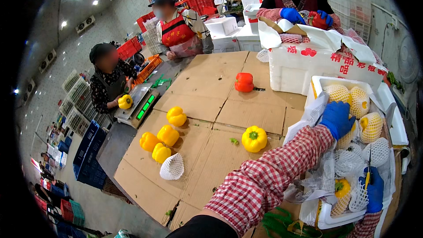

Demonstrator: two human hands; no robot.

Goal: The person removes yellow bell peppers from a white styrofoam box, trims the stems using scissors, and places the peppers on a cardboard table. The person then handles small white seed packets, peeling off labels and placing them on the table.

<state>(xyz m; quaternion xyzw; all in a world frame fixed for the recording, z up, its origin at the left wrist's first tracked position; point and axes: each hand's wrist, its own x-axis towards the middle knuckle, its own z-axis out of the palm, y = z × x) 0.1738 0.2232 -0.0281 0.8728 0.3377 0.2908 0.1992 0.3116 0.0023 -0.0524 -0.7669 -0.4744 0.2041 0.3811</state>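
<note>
My left hand (337, 120), in a blue glove, reaches into a white foam box (325, 223) at the right. Its fingers curl over a yellow bell pepper in a foam net, partly hidden under the glove. Around it lie more yellow bell peppers in foam nets, such as one netted pepper (371, 127) beside the hand. My right hand (375, 190), also blue-gloved, is closed on scissors (366, 177) with a yellow handle, blades pointing up, at the box's near right side. Next to it sits a netted yellow pepper (342, 188) with its green stem showing.
Several bare yellow peppers (168, 135), an empty foam net (172, 166) and a red pepper (244, 82) lie on the cardboard-covered table (194, 158). A co-worker weighs a pepper on a scale (140, 105). Another handles a red pepper behind a large white box (321, 68).
</note>
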